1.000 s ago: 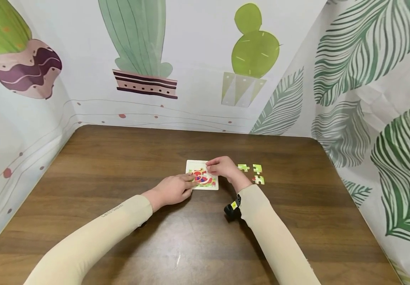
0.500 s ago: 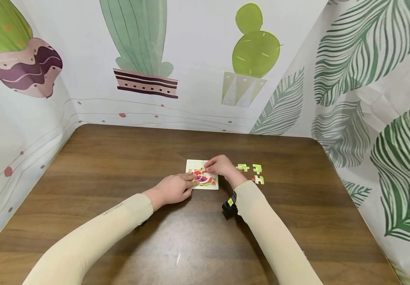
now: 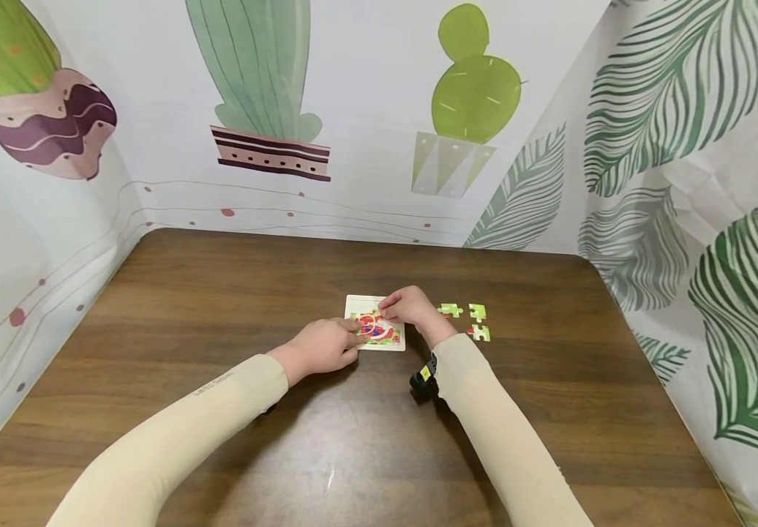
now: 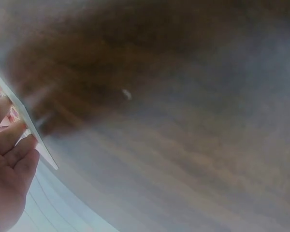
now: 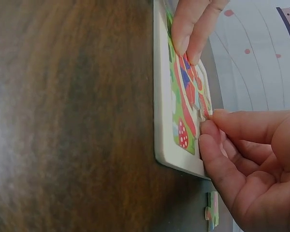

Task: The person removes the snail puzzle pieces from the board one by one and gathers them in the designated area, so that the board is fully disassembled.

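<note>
A white-framed jigsaw puzzle board (image 3: 385, 348) lies on the table, with a red, blue and green picture partly filled in. My left hand (image 3: 322, 347) rests its extended fingertips on the board's left part, as the right wrist view also shows. Over the upper right part of the board, my right hand (image 3: 412, 304) pinches a small puzzle piece (image 5: 206, 115) between thumb and fingertips, down at the picture's surface. The fingers hide most of that piece. In the left wrist view, the left fingers (image 4: 12, 137) lie over the board's edge.
Right of the board lie loose puzzle pieces: one green piece (image 3: 450, 310) close to the right wrist, another (image 3: 477, 312) further right and a third (image 3: 481, 333) below it. The brown wooden table (image 3: 254, 285) meets a patterned wall covering (image 3: 366, 197) at the back.
The right hand has shifted slightly left over the board, its wrist drawing left too, and is nearly still in the last half second. The left hand stays on the board.
</note>
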{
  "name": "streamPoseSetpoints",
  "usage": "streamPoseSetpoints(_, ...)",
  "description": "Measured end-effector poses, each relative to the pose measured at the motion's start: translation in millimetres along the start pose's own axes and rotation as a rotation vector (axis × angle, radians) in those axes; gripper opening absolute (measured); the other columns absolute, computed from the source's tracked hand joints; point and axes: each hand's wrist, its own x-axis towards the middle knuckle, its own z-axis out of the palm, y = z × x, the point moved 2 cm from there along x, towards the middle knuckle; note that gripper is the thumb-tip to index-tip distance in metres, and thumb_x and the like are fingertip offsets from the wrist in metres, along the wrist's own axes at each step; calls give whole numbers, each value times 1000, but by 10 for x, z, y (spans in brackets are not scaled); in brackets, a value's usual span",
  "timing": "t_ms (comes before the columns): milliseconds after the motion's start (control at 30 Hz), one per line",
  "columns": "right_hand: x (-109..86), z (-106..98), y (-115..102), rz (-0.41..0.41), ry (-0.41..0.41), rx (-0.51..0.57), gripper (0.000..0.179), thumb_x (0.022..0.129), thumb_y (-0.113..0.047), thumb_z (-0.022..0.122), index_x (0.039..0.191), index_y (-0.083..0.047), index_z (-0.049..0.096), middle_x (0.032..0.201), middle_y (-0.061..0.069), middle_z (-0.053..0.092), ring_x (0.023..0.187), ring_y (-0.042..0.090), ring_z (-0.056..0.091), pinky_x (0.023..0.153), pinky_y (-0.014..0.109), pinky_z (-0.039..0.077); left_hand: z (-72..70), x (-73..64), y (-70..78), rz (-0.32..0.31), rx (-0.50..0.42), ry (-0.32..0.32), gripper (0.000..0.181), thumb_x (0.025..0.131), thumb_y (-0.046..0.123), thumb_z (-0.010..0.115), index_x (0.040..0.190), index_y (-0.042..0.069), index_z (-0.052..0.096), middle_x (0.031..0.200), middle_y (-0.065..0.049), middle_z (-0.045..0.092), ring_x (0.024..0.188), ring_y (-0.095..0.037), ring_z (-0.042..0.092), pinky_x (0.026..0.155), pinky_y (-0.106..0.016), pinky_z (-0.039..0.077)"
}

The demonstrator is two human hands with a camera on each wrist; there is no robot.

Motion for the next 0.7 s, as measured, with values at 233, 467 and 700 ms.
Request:
streamPoseSetpoints(233, 10, -7, 13, 12, 1, 9, 21, 95, -3, 67, 113, 3, 75, 117, 16, 73, 83, 9, 62, 79, 20, 58, -6, -1, 7, -8, 6, 3, 35, 95, 19, 59, 126, 12, 75, 138, -14, 68, 127, -30, 67, 103, -44, 56)
streamPoseSetpoints(467, 27, -19, 15, 8, -12, 0, 23, 94, -4, 68, 116, 3, 75, 117, 16, 74, 84, 8, 63, 82, 22, 59, -4, 1, 10, -23, -1, -7, 36, 94, 19, 60, 127, 13, 74, 139, -14, 67, 129, -29, 66, 103, -43, 56)
streamPoseSetpoints(700, 39, -23, 15, 22, -23, 5, 24, 94, -7, 70, 116, 2, 75, 116, 15, 73, 85, 9, 62, 82, 22, 58, 10, -5, -3, -40, -9, -32, 37, 95, 20, 58, 129, 14, 73, 142, -13, 66, 131, -29, 64, 104, -44, 55)
